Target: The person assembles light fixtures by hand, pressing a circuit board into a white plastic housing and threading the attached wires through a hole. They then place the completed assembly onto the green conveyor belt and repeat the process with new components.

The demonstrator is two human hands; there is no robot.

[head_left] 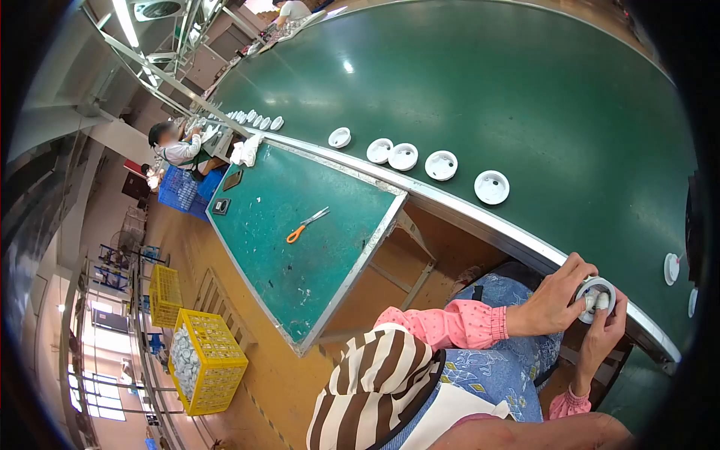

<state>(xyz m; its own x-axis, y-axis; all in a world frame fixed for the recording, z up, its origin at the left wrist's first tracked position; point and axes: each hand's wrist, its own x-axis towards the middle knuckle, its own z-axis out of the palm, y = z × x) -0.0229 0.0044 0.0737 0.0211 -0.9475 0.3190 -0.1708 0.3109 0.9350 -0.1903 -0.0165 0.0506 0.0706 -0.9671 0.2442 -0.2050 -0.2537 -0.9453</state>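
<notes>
My left hand [551, 301] and my right hand [601, 334] are together at the belt's near edge, above my lap. Both grip a round white plastic cup-shaped part [598, 283], its open side turned up. My left fingers curl round its rim, and fingertips with white coverings reach into the hollow. What they touch inside is too small to make out. Similar white round parts, such as this one [491, 187], lie in a row on the green conveyor belt [555, 97], several showing dark holes.
Left of the belt, a green side table [300, 247] holds orange-handled scissors [306, 225]. A yellow crate [208, 364] full of white pieces stands on the floor. A co-worker [182, 150] sits farther along, beside blue crates [180, 187]. Another white part [671, 268] lies at right.
</notes>
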